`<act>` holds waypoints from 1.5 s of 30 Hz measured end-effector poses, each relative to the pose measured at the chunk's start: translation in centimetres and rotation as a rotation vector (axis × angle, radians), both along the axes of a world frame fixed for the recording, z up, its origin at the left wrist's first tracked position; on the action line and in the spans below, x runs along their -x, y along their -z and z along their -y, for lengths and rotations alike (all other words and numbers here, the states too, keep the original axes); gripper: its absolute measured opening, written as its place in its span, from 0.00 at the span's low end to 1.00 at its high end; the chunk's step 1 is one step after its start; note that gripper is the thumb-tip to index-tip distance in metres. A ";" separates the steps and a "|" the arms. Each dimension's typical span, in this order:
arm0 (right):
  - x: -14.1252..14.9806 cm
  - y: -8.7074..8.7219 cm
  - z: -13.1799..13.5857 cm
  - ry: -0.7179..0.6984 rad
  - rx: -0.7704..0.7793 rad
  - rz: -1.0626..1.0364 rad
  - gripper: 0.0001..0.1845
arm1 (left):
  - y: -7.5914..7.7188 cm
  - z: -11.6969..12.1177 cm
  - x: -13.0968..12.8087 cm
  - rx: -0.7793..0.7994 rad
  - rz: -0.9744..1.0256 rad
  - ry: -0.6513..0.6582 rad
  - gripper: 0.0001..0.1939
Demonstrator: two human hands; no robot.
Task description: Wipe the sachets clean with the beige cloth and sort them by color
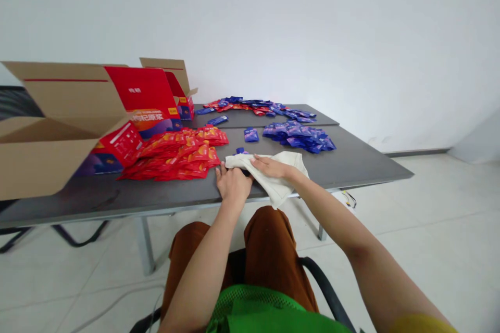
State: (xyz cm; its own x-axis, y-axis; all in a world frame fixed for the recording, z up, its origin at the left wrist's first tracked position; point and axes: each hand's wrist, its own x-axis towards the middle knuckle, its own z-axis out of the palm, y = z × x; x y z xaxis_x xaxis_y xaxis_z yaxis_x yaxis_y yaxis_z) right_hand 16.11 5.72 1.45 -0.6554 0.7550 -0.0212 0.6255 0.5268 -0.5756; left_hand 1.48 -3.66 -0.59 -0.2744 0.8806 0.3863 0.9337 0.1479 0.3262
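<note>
A white cloth (287, 158) lies crumpled near the front edge of the dark table, one corner hanging over it. My right hand (270, 167) rests on top of the cloth with its fingers pressed together, gripping it against the tabletop. Beside the cloth's left end, my left hand (234, 184) is palm down on the table, fingers partly stretched out. What lies beneath that palm is hidden. A small blue packet (241, 151) peeks out behind the cloth, and another blue packet (251, 135) lies flat farther back.
Red packets (175, 156) are heaped at my left, beside an open printed carton (146, 99). A second carton (186, 106) stands behind. Blue packets (299, 136) are piled at right. Mixed packets (258, 105) line the far part of the table (363, 164).
</note>
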 end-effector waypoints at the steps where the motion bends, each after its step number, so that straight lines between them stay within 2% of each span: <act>1: -0.2 0.0 -0.1 -0.005 0.003 -0.009 0.55 | 0.0 0.0 -0.1 0.007 -0.002 -0.008 0.31; 4: 0.3 -0.1 -0.8 -0.083 -0.020 -0.022 0.53 | -0.1 -0.1 -0.4 0.016 -0.012 -0.022 0.31; 8: 2.5 0.0 -2.7 -0.140 -0.092 0.031 0.46 | -0.3 -0.2 -0.6 -0.004 -0.016 -0.022 0.29; 12: 5.3 0.1 -4.5 -0.092 -0.138 0.109 0.41 | -0.2 -0.3 -0.4 0.001 -0.019 -0.017 0.29; 15: 6.4 0.1 -4.6 -0.080 -0.161 0.134 0.35 | 0.0 -0.3 -0.1 0.016 -0.024 -0.007 0.29; 19: 5.1 0.2 -2.9 -0.209 -0.237 0.121 0.34 | 0.1 -0.2 0.1 0.031 -0.057 0.005 0.26; 21: 3.6 0.0 -1.8 -0.220 -0.254 0.132 0.36 | 0.1 -0.2 0.1 0.034 -0.066 0.016 0.25; 24: 1.6 -1.1 -0.9 -0.213 -0.236 0.205 0.38 | -0.1 -0.2 0.0 0.049 -0.073 0.035 0.25; 27: 0.7 -1.9 -1.3 -0.272 -0.179 0.257 0.38 | -0.4 -0.3 -0.1 0.080 -0.100 0.040 0.24; 31: 1.5 -1.3 -2.4 -0.304 -0.145 0.197 0.36 | -0.8 -0.3 -0.3 0.107 -0.153 0.034 0.23; 35: 3.4 -0.2 -3.0 -0.326 -0.259 0.107 0.32 | -0.8 0.0 -0.4 0.081 -0.219 0.028 0.23; 39: 5.2 -0.5 -3.5 -0.271 -0.309 0.074 0.32 | -0.7 0.1 -0.3 0.070 -0.299 0.032 0.24; 42: 5.2 -0.8 -3.2 -0.211 -0.300 0.021 0.34 | -0.8 0.2 -0.3 0.076 -0.324 0.031 0.24; 45: 4.0 -0.6 -2.5 -0.170 -0.292 -0.016 0.35 | -0.8 0.2 -0.3 0.084 -0.330 0.036 0.24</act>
State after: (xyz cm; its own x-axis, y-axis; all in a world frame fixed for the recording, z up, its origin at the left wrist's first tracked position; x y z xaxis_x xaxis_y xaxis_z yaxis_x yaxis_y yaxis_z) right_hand 12.14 8.20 2.09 -0.7707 0.6079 0.1908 0.5071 0.7666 -0.3939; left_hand 1.79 -3.88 0.20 -0.1148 0.9201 0.3746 0.9920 0.1263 -0.0063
